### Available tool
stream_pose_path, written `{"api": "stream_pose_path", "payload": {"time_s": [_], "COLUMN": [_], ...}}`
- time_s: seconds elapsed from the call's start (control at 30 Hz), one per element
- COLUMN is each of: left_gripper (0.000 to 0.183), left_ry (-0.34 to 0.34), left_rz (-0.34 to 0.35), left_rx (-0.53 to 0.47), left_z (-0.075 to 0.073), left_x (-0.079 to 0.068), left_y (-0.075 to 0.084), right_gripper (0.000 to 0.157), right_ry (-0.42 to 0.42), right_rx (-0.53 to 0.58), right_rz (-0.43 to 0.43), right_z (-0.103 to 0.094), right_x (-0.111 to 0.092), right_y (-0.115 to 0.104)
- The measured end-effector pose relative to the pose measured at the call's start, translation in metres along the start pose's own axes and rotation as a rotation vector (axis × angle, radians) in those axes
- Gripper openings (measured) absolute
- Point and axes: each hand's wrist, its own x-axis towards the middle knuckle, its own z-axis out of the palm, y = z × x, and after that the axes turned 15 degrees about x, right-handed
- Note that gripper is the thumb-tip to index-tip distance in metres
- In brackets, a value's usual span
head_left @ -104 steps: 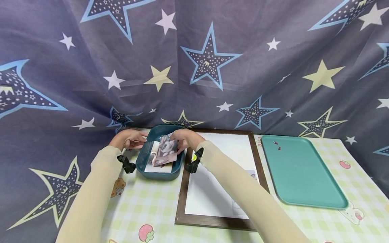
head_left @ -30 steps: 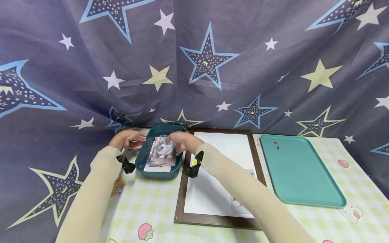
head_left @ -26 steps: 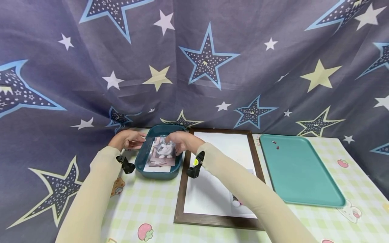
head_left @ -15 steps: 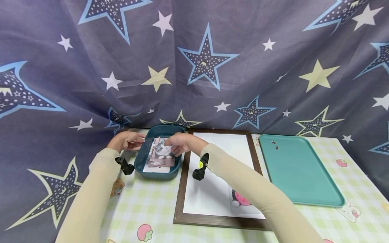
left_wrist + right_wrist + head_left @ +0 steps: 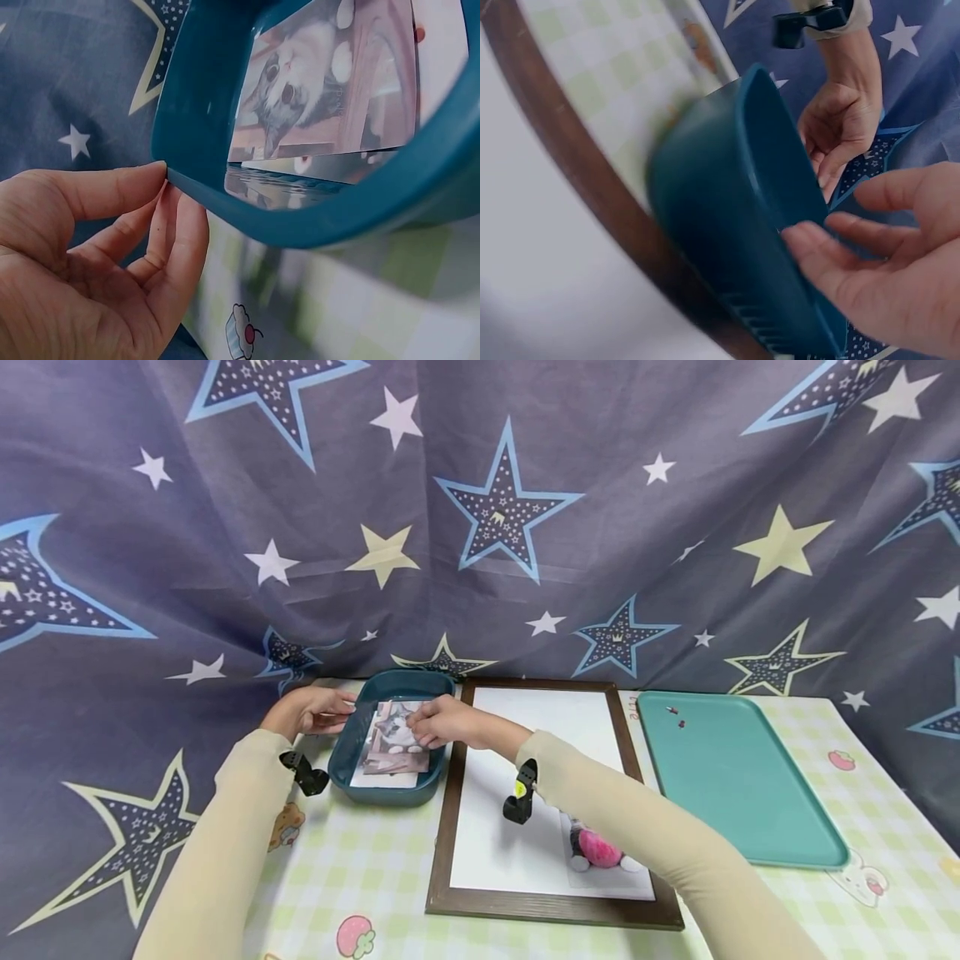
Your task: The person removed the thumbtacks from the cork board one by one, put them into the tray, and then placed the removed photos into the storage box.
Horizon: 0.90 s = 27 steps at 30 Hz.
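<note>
At the left rim of the bin, the left hand pinches the edge with thumb and fingers. Across the opposite rim reaches the right hand, fingers half bent and apart, with nothing visible between them. Its fingertips are over the cat photo, which lies inside the bin, on top of a white sheet; whether they touch it, I cannot tell. Because both papers overlap, the fingers could lift two together, and a hard pinch may crease the photo. If the right hand knocks the wall, the bin could slip from so small a hold. Just beside stands the frame with its board; the right sleeve passes above, and might drag the picture there, if loose. Farther right on the desk, the tray carries small red pins.
</note>
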Motion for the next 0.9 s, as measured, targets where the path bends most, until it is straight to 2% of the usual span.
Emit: {"api": "stream_pose_path", "payload": {"time_s": [0.33, 0.53, 0.67, 0.8, 0.87, 0.9], "left_gripper": [0.060, 0.059, 0.056, 0.055, 0.052, 0.050], "left_ry": [0.051, 0.133, 0.209, 0.302, 0.418, 0.500], "left_rz": [-0.002, 0.004, 0.024, 0.078, 0.084, 0.089], "left_rx": [0.009, -0.004, -0.024, -0.048, -0.045, -0.025], "left_z": [0.004, 0.010, 0.018, 0.031, 0.040, 0.045], "left_x": [0.000, 0.000, 0.000, -0.001, -0.001, -0.003], "left_y": [-0.001, 0.001, 0.001, 0.001, 0.003, 0.004], "right_gripper": [0.033, 0.028, 0.026, 0.025, 0.025, 0.025], "right_ry": [0.000, -0.009, -0.008, 0.026, 0.048, 0.058], "right_rx": [-0.166, -0.329, -0.358, -0.333, -0.316, -0.310], "right_rz": [-0.213, -0.329, -0.381, -0.373, -0.352, -0.339], "right_z": [-0.012, -0.027, -0.039, -0.055, -0.063, -0.067], "right_x": [-0.020, -0.044, -0.061, -0.078, -0.086, -0.090], "right_y": [0.012, 0.014, 0.017, 0.022, 0.025, 0.027]}}
